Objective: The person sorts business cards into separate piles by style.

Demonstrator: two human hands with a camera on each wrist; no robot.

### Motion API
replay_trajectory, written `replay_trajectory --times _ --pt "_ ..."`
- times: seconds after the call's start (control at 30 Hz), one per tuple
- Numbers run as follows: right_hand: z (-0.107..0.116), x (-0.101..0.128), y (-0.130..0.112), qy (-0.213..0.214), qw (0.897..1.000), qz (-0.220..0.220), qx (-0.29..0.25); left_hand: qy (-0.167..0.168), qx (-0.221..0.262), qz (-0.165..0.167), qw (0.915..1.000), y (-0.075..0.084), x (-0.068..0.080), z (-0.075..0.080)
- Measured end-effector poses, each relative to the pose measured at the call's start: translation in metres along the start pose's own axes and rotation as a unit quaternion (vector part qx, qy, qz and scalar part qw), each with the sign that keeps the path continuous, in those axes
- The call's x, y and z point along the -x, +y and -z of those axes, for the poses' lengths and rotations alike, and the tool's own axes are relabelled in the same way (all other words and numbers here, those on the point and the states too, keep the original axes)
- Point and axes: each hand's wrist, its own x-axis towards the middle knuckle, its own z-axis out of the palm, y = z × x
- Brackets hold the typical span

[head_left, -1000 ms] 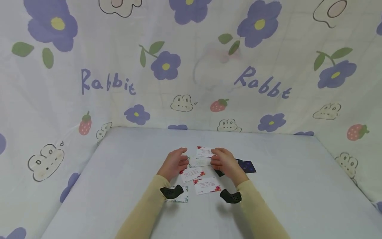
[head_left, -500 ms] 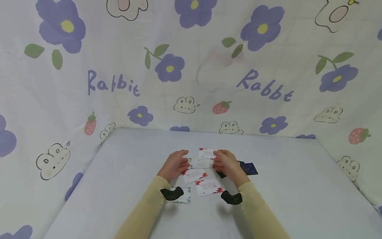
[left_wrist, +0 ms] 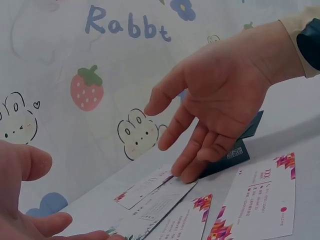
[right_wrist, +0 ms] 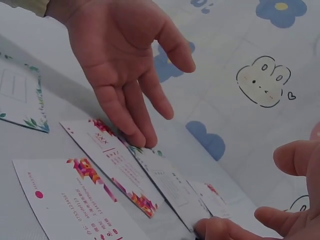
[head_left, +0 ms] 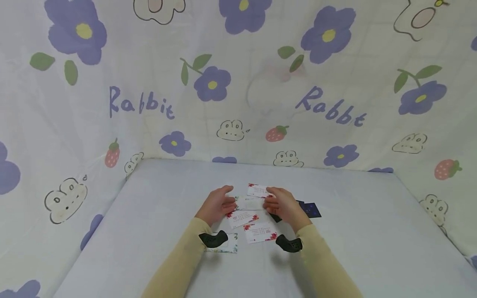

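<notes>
1. Compared with half a second ago, the right hand (head_left: pixel 284 207) has moved very slightly toward the left hand (head_left: pixel 216 205); the cards lie in nearly the same places.
2. The leaf-edged card (head_left: pixel 250 203) lies flat on the desk (head_left: pixel 156 198), between the two hands.
3. The left hand has its fingers loosely bent and the thumb well apart; the lower fingertips are at the left end of this card.
4. The right hand is similarly relaxed, the thumb wide from the fingers, with the lower fingertips at the right end. I cannot tell how firmly either hand touches the card.
5. Just beyond it is the upper red-cornered card (head_left: pixel 257 190); on the near side are the middle red-cornered card (head_left: pixel 242 219) and the lower red-cornered card (head_left: pixel 261 232).
6. A second leaf-edged card (head_left: pixel 232 245) lies partly hidden behind the left wrist's black band (head_left: pixel 213 239).
7. The dark blue card (head_left: pixel 312 210) lies to the right of the right hand.
8. Behind stands a white cloth (head_left: pixel 238 107) with printed flowers, strawberries and rabbits.
</notes>
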Motion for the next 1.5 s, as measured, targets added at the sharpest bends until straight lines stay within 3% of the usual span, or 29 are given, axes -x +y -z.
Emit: replay_trajectory --times 0.23,0.5,0.77,1.0,1.3,1.5 --pt "0.002 0.002 -0.002 -0.019 0.999 -0.016 -0.04 0.001 0.019 -0.005 0.9998 0.004 0.006 0.002" --pt "0.004 0.012 0.0 -0.039 0.999 -0.01 -0.034 -0.021 0.005 -0.032 0.9993 0.0 0.017 0.009" --pt "-0.003 0.041 0.004 -0.073 0.997 0.038 0.008 -0.046 -0.036 -0.074 0.9956 -0.004 0.054 0.028" --pt "-0.015 0.064 0.016 -0.132 0.989 0.061 0.02 -0.073 -0.066 -0.103 0.9898 -0.014 0.086 0.054" --pt "-0.037 0.072 0.037 -0.179 0.982 0.062 0.01 -0.048 -0.102 -0.095 0.989 -0.032 0.106 0.08" --pt "-0.049 0.077 0.05 -0.187 0.981 0.05 0.019 -0.028 -0.091 -0.073 0.9928 -0.043 0.115 0.09"
